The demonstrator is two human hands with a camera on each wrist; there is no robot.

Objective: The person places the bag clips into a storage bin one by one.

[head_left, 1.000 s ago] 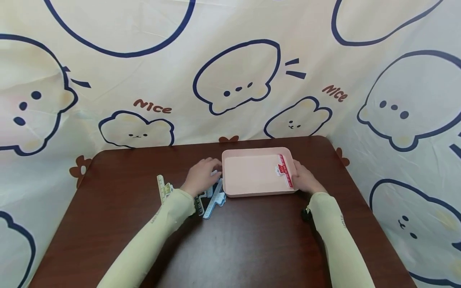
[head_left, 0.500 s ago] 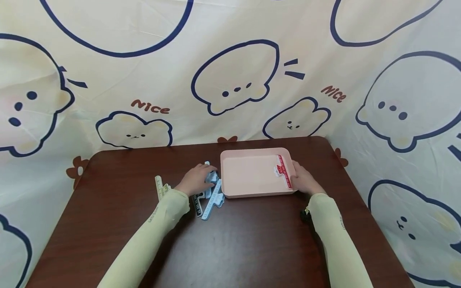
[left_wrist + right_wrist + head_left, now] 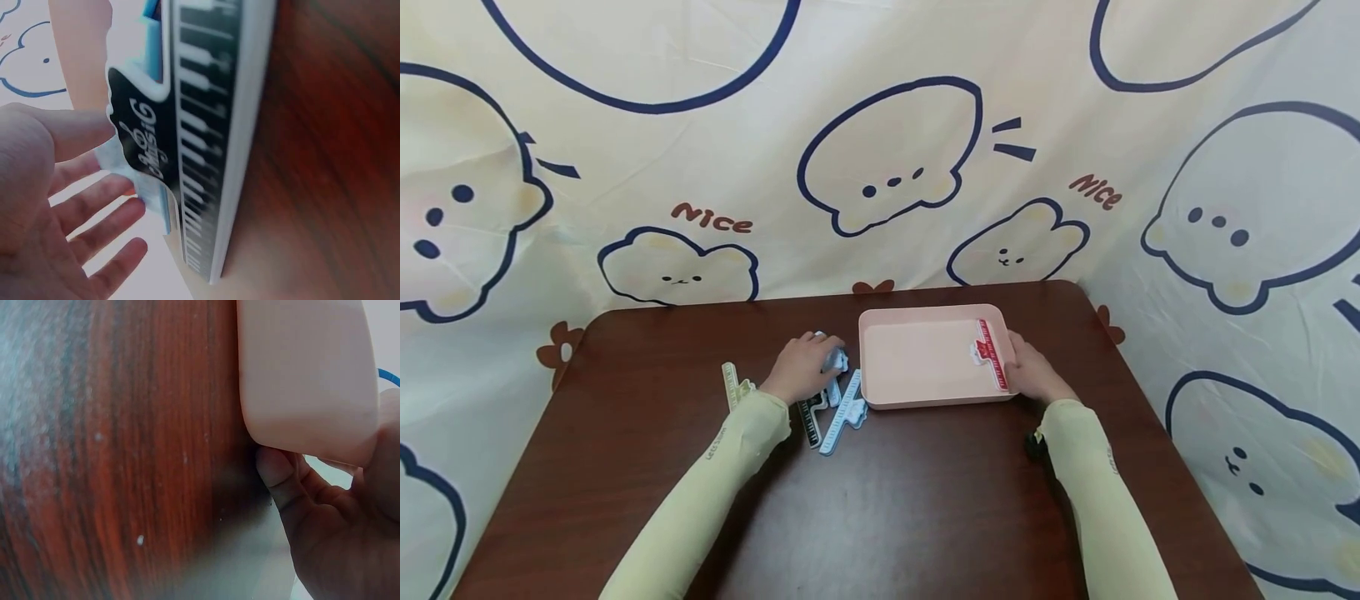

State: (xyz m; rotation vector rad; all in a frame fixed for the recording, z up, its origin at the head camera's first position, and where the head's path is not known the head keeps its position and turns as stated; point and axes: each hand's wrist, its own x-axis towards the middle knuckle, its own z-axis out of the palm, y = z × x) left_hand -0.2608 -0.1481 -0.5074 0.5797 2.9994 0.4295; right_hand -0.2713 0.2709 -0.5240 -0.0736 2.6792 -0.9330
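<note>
My left hand [image 3: 801,367] is over a group of long-barred page clips on the brown table, left of the pink tray [image 3: 925,358]. Its thumb and fingers are around a light blue clip [image 3: 839,361], the other fingers spread in the left wrist view. Close in front of that thumb stands a black clip [image 3: 147,125] with piano keys and "Music" lettering. Another light blue clip [image 3: 842,421] lies by the tray's near left corner. My right hand [image 3: 1033,369] grips the tray's right end, thumb [image 3: 275,467] at its bottom edge. Inside the tray lies a red clip [image 3: 991,354].
A pale yellow-green clip [image 3: 732,387] lies farther left, partly hidden by the left sleeve [image 3: 737,467]. The brown table [image 3: 880,517] ends at a cartoon-printed cloth [image 3: 880,258] behind and at both sides. A dark object [image 3: 1035,447] shows at the right wrist.
My left hand has drawn back to the left from the tray's edge; the light blue clip's far end has swung slightly left. The right hand and tray have stayed in place.
</note>
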